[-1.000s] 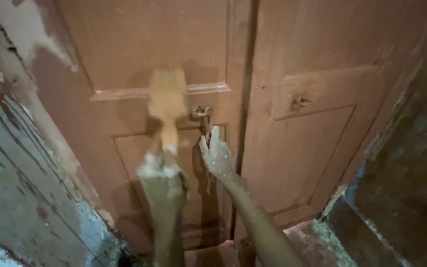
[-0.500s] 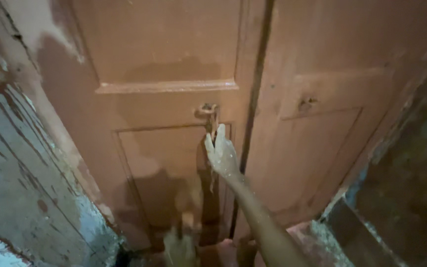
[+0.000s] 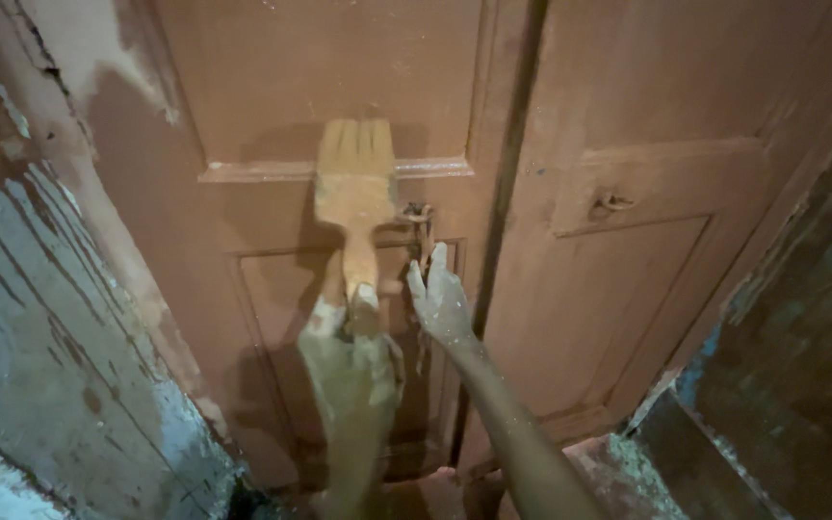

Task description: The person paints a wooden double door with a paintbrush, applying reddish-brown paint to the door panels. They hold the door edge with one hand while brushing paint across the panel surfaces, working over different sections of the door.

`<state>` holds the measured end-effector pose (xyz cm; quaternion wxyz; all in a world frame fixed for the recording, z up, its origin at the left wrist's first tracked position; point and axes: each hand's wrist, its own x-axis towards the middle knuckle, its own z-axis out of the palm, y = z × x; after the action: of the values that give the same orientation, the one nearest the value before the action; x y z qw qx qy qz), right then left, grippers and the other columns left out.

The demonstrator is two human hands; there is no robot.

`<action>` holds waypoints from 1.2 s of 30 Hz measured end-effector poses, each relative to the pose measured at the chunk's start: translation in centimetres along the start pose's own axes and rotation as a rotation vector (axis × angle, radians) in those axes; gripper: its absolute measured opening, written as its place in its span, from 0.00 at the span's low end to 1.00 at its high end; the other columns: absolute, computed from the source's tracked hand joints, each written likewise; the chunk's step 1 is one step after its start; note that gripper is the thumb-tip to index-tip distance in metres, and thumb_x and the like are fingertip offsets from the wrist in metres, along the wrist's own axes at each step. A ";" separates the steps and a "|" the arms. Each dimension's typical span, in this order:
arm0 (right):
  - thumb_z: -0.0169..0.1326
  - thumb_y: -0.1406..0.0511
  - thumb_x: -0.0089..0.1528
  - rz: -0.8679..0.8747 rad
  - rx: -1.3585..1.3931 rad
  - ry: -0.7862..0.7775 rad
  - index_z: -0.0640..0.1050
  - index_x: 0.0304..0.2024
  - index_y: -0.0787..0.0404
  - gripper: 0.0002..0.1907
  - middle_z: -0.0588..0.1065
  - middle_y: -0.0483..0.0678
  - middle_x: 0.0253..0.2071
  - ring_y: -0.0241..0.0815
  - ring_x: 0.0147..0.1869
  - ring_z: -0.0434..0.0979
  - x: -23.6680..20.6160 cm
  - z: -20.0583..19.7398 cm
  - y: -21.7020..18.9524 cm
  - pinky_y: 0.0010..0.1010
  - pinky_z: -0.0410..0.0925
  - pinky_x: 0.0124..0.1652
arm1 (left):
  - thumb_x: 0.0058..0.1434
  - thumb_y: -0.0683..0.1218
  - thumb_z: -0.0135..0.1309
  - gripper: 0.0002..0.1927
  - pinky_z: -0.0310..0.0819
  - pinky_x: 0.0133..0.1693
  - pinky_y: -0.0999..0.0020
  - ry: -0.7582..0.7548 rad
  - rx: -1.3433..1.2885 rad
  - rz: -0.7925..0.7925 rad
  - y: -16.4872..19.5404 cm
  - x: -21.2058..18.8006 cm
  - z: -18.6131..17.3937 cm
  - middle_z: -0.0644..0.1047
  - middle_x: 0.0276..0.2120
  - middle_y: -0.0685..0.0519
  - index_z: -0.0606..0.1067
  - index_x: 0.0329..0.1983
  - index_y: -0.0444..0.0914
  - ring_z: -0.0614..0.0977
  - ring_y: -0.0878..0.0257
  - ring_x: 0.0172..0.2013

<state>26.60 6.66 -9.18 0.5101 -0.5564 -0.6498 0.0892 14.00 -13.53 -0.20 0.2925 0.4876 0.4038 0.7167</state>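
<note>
Since half a second ago, my left hand (image 3: 349,351) has risen back into view with the paintbrush (image 3: 355,197). Door (image 3: 339,87): reddish-brown double leaf, left leaf under work. Brush bristles lie at the panel rail (image 3: 243,173), beside the latch (image 3: 418,214). Left grip closed round the handle. Right hand (image 3: 440,303), fingers spread, flat against the leaf. Judgement: brace firmly, stroke along the rail, keep bristles off the latch.

a second door leaf (image 3: 666,241) stands to the right, painted reddish brown, with a small metal catch (image 3: 613,201) on its cross rail. at the left a wall (image 3: 40,347) shows peeling grey and white paint. at the lower right lies a dark, rough ledge (image 3: 724,462) streaked with blue.
</note>
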 end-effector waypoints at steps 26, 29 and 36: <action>0.47 0.56 0.68 -0.003 0.104 -0.063 0.64 0.52 0.66 0.20 0.77 0.63 0.31 0.67 0.36 0.79 -0.1 -0.7 -0.8 0.57 0.67 0.36 | 0.77 0.48 0.37 0.23 0.68 0.23 0.66 0.014 0.486 0.242 -3.2 1.8 -1.9 0.75 0.37 0.42 0.71 0.71 0.40 0.72 0.60 0.24; 0.47 0.56 0.69 0.029 0.123 -0.085 0.65 0.50 0.67 0.20 0.77 0.63 0.32 0.66 0.37 0.80 -0.1 -0.5 -0.5 0.56 0.69 0.37 | 0.79 0.50 0.29 0.21 0.72 0.31 0.71 0.064 0.563 0.631 -0.7 2.5 -1.2 0.76 0.49 0.47 0.63 0.69 0.39 0.76 0.62 0.31; 0.47 0.55 0.68 -0.048 0.041 -0.030 0.63 0.57 0.67 0.25 0.78 0.65 0.35 0.71 0.41 0.78 -0.1 -0.1 0.2 0.60 0.67 0.40 | 0.73 0.50 0.38 0.21 0.69 0.22 0.67 -0.032 0.228 0.093 -12.6 -2.1 -0.4 0.80 0.38 0.47 0.66 0.64 0.35 0.74 0.60 0.22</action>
<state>26.80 6.59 -9.36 0.5136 -0.5287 -0.6686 0.0982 14.68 -9.00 -12.08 0.2078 0.5473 0.4549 0.6710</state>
